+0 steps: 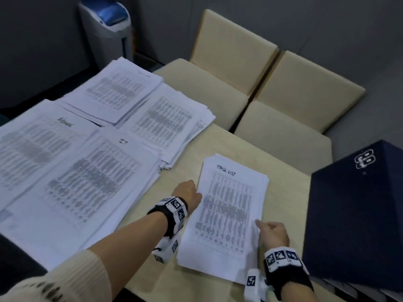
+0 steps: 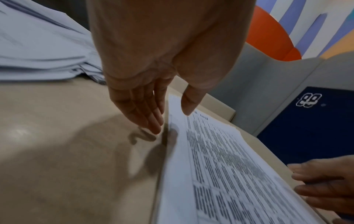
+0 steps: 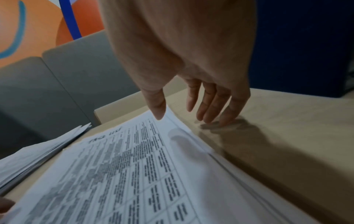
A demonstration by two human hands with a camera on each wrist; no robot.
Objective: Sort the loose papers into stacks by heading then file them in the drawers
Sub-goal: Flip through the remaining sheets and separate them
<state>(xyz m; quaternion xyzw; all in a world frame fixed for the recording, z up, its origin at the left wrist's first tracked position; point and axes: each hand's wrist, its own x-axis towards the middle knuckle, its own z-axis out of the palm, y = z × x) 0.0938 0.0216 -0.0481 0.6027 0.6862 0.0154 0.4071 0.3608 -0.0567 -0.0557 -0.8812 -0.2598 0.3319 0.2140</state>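
Note:
A stack of printed sheets headed "TASK LIST" (image 1: 226, 212) lies on the beige table (image 1: 152, 216) in front of me. My left hand (image 1: 192, 190) stands at the stack's left edge. In the left wrist view its straight fingers (image 2: 151, 121) touch the table beside the stack (image 2: 220, 166), and the thumb hovers over the top sheet. My right hand (image 1: 270, 229) flanks the right edge. Its fingers (image 3: 208, 109) reach straight down to the table beside the stack (image 3: 134, 174), thumb at the paper's edge. Neither hand grips anything.
Several other stacks of printed sheets (image 1: 72, 171) cover the table's left half, some overlapping. A dark blue cabinet (image 1: 357, 214) stands close at the right. Beige chairs (image 1: 261, 83) sit beyond the table, and a grey bin (image 1: 106, 25) is at the far left.

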